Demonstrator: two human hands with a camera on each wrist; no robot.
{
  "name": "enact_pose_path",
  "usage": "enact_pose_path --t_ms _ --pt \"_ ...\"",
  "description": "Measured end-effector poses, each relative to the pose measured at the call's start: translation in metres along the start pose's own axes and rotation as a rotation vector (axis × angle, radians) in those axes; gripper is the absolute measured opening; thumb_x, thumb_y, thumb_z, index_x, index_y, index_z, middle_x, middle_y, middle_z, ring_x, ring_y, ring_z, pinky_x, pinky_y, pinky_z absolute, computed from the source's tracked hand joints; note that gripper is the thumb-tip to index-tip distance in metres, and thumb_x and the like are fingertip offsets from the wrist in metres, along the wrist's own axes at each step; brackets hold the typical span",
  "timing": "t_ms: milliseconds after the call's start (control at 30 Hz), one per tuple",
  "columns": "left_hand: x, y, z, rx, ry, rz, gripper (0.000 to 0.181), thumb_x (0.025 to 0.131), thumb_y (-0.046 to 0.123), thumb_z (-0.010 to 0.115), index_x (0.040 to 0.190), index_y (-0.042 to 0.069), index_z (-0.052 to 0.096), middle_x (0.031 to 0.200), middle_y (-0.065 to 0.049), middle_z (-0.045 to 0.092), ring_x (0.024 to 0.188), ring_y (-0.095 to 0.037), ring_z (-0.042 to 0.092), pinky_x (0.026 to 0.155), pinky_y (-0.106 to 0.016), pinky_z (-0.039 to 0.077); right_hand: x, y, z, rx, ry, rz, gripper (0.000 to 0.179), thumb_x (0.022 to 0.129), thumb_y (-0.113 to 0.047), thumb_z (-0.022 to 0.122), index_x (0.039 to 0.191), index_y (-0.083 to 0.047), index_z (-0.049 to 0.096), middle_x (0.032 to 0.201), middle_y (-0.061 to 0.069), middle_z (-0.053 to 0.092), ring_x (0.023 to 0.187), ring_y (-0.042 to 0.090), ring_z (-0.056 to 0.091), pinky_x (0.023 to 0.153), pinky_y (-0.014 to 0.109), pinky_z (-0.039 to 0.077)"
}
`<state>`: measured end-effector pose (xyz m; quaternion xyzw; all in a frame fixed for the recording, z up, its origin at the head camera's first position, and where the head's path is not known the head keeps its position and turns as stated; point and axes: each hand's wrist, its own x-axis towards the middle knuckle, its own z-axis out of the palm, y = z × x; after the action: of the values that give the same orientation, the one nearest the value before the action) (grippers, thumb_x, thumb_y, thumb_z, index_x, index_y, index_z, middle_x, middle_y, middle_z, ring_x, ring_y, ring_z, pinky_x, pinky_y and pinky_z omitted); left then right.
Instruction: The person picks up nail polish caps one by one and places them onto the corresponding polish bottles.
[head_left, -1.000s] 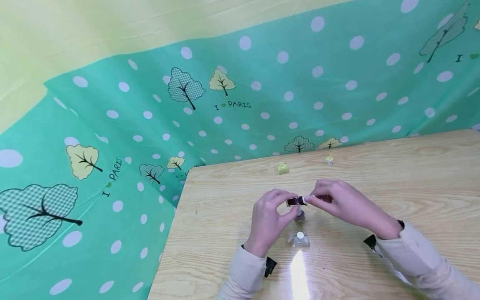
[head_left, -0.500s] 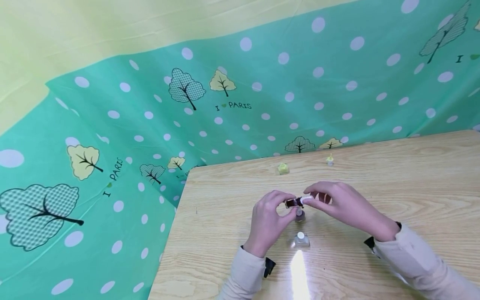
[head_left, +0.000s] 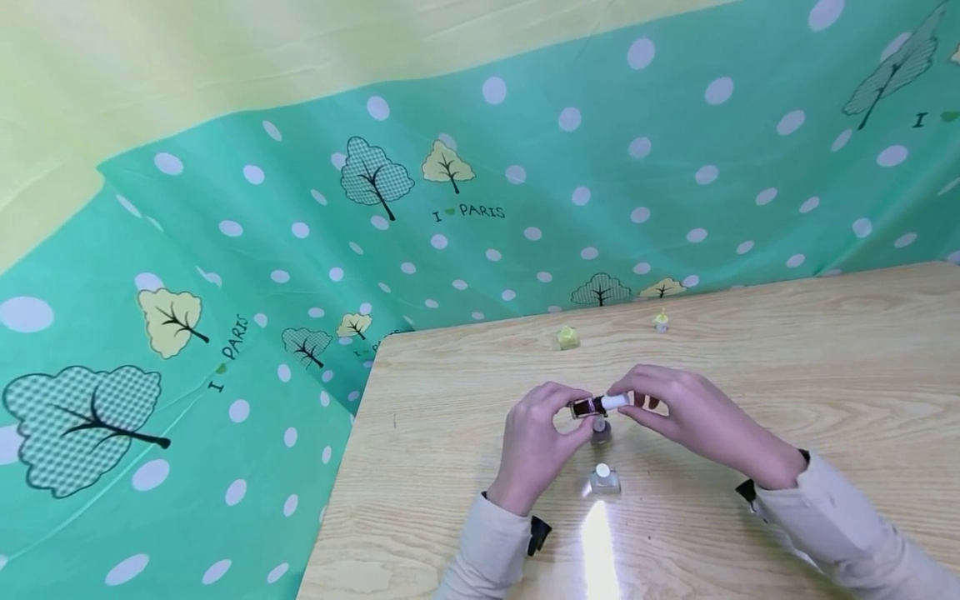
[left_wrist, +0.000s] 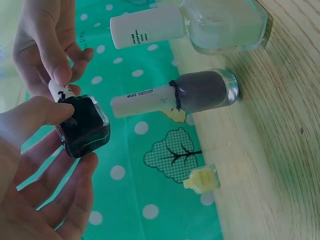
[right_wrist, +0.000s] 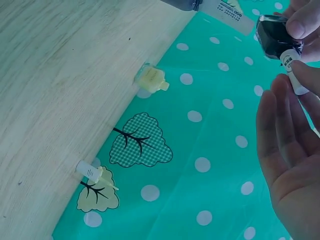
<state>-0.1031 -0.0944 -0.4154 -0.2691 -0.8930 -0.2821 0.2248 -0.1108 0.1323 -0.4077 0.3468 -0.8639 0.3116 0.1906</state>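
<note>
A nail polish bottle [head_left: 584, 407] with dark red, almost black polish is held on its side above the table. My left hand [head_left: 531, 442] grips its glass body between thumb and fingers. From the other side, my right hand [head_left: 690, 410] has thumb and fingertips at the far end of its white cap [right_wrist: 295, 75], which sits on the neck. Dark polish smears the base of the cap in the left wrist view. Just beneath stands a greyish-purple nail polish bottle [left_wrist: 202, 91] with a white cap. Nearer me is a pale, clear-looking bottle [head_left: 604, 482], also white-capped.
Toward the back of the wooden table [head_left: 750, 350] stands an uncapped yellow nail polish bottle [head_left: 567, 338]. To its right, a white cap [right_wrist: 89, 171] stands with its yellow-coated brush pointing up. A green dotted cloth [head_left: 450, 267] hangs behind and left of the table.
My right fingers have slid back along the white cap toward its end, leaving more of it showing. My left hand and the dark bottle stay almost in place.
</note>
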Motion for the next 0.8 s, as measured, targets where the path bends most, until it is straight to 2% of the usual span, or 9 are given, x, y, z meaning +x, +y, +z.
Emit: enact_pose_path --t_ms 167,367,600,800 --pt "-0.0005 -0.0002 0.0012 -0.001 0.016 0.025 0.023 0.08 0.02 0.083 0.102 0.018 0.075 0.095 0.007 0.072 0.088 -0.005 0.067 0.078 -0.014 0.053 -0.0006 -0.0001 0.0007 -0.012 -0.015 0.031 0.019 0.084 -0.014 0.078 0.1 -0.021 0.071 0.085 -0.017 0.065 0.072 -0.003 0.055 0.058 0.018 0.05" --pt "-0.0019 0.0004 0.0004 0.017 0.025 0.05 0.023 0.079 0.021 0.083 0.101 0.018 0.076 0.095 0.007 0.073 0.088 -0.005 0.067 0.078 -0.014 0.052 0.0011 -0.0008 0.0036 -0.016 -0.031 0.054 0.009 0.089 -0.021 0.074 0.089 -0.025 0.065 0.074 -0.022 0.052 0.064 -0.006 0.046 0.054 0.016 0.044" --pt "-0.0021 0.0027 -0.0009 0.009 0.017 0.048 0.022 0.08 0.021 0.082 0.101 0.017 0.076 0.095 0.007 0.072 0.088 -0.005 0.067 0.08 -0.014 0.052 0.003 -0.003 0.0061 -0.028 -0.041 0.094 0.025 0.094 -0.022 0.068 0.073 -0.029 0.057 0.063 -0.022 0.041 0.055 -0.006 0.035 0.05 0.016 0.034" --pt "-0.0018 0.0049 -0.0014 -0.003 0.02 0.052 0.021 0.08 0.021 0.082 0.1 0.016 0.076 0.094 0.007 0.072 0.087 -0.006 0.066 0.078 -0.014 0.053 0.0033 -0.0039 0.0065 -0.014 -0.058 0.136 0.036 0.098 -0.024 0.063 0.065 -0.03 0.05 0.058 -0.021 0.034 0.051 -0.005 0.029 0.048 0.017 0.031"
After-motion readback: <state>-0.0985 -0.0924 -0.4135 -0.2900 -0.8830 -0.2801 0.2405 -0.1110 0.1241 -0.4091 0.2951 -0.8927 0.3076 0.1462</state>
